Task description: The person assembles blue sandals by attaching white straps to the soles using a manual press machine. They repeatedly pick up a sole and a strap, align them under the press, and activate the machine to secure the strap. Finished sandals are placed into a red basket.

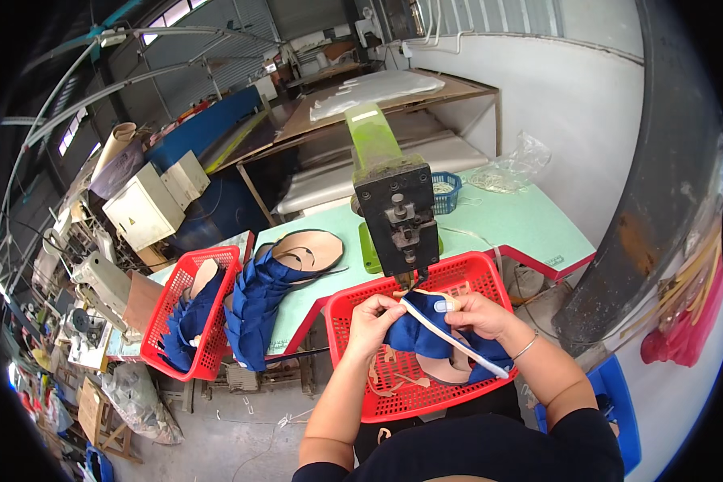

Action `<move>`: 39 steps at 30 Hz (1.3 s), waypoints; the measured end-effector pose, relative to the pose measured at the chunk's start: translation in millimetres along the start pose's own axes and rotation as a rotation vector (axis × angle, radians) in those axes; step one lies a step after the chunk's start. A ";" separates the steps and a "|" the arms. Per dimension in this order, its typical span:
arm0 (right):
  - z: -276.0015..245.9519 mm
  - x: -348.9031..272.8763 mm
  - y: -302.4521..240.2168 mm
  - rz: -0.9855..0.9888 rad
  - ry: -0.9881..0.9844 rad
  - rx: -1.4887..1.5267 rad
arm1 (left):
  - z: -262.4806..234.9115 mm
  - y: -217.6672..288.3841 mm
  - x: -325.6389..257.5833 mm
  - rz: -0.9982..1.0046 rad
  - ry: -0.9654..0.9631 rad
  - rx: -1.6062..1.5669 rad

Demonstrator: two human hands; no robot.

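In the head view, you have the blue fabric piece [422,341] in both hands, just below and on the near side of the black machine head [398,213] at the end of a green arm [373,132]. Its far edge lies close under the working tip; whether the two touch is hard to tell. The rest hangs over the near red basket [410,408], where beige scraps [414,380] lie.

Your left hand [373,325] pinches the far left corner, thumb and forefinger close together beside the pale edging strip [451,336]. Your right hand [475,316] grips the cloth on the other side of the strip, thumb on top; its underside fingers are mostly hidden.

The piece looks light and soft, with layered blue folds and a beige lining, so expect it to sag and twist wherever you leave it unsupported. The strip seems somewhat firmer and gives you the better guide. Pinch near it with a hand on each side, just enough to keep the layers from sliding; nothing looks brittle, but a hard pull could stretch or pucker the cloth. To the left, similar blue pieces [257,309] lie overlapped on the pale green table [530,221], beside a second red basket [217,345].
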State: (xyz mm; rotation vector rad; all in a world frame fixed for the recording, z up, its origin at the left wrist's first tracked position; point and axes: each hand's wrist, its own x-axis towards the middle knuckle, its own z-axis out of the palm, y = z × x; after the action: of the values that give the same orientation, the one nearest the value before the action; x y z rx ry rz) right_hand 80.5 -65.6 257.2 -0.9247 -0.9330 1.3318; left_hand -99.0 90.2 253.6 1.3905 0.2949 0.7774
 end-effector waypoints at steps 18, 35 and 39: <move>10.8 25.1 -24.1 -0.036 0.090 -0.083 | 6.9 -13.7 -23.9 0.055 0.241 -0.139; 11.5 43.1 -51.4 0.006 0.032 -0.558 | 5.5 -37.8 -55.8 -0.077 0.192 0.150; 12.2 48.3 -72.4 -0.024 -0.022 -0.806 | 11.5 -17.3 -64.2 -0.116 0.110 0.112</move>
State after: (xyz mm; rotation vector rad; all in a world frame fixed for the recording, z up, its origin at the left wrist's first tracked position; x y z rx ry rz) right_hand 96.3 -19.1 330.1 -1.4929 -1.5357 0.9318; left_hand -132.9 40.3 223.3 1.4244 0.5070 0.7513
